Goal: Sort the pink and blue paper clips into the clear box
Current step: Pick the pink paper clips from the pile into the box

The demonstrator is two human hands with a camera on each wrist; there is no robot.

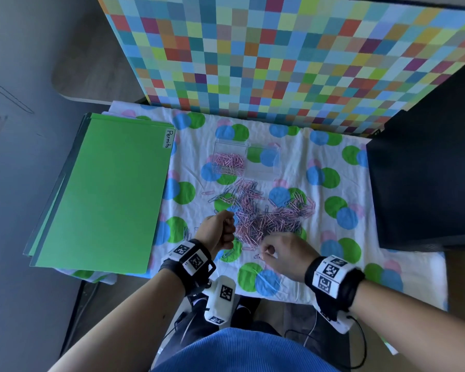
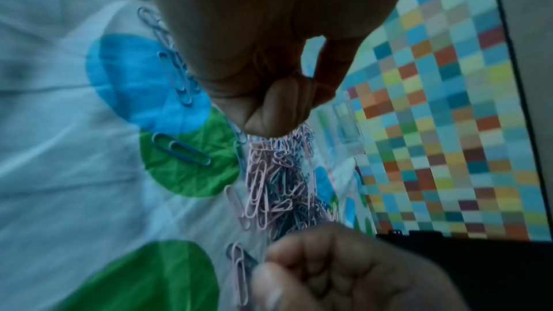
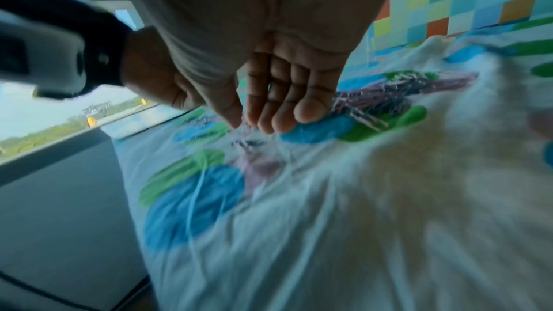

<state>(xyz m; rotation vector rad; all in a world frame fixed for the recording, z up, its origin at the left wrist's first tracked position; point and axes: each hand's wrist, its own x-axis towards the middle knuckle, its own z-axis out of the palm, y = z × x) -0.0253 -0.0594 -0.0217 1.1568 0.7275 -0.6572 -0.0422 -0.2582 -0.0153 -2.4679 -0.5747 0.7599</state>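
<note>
A clear two-part box stands on the dotted cloth, its left half holding pink clips. In front of it lies a mixed pile of pink and blue paper clips. My left hand hovers at the pile's left edge with its fingers curled into a fist, and a faint clip outline shows inside. My right hand is just in front of the pile. Its thumb and fingertips pinch a pink clip lying on the cloth.
Green folders labelled "Permits" cover the table's left side. A tall black block stands at the right, and a checkered board rises behind. Stray blue clips lie left of my fist. The dotted cloth reaches the front edge.
</note>
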